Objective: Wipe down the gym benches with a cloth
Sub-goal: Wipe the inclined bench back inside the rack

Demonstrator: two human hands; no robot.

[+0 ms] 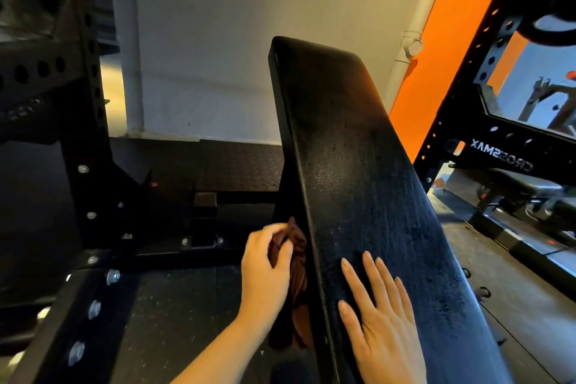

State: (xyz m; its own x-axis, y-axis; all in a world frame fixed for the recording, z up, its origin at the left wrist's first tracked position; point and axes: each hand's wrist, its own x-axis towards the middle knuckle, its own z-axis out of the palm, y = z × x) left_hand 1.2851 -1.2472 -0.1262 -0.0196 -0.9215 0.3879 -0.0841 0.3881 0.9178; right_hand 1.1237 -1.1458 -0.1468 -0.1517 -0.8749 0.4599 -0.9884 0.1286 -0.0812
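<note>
A long black padded bench [352,146] runs from the lower right up to the middle of the view, tilted as an incline back pad. My left hand [268,271] grips a dark brown cloth [296,290] and holds it against the bench's left side edge; the cloth hangs down below the hand. My right hand [380,315] lies flat on the pad's top surface with straight, spread fingers. Part of the cloth is hidden behind my left hand.
A black perforated rack upright [87,97] with bolts stands at the left. Its bolted base beam [84,315] crosses the rubber floor at lower left. At the right, a black rack frame [486,146] marked CROSSMAX sits before an orange wall and a mirror. A white wall lies behind.
</note>
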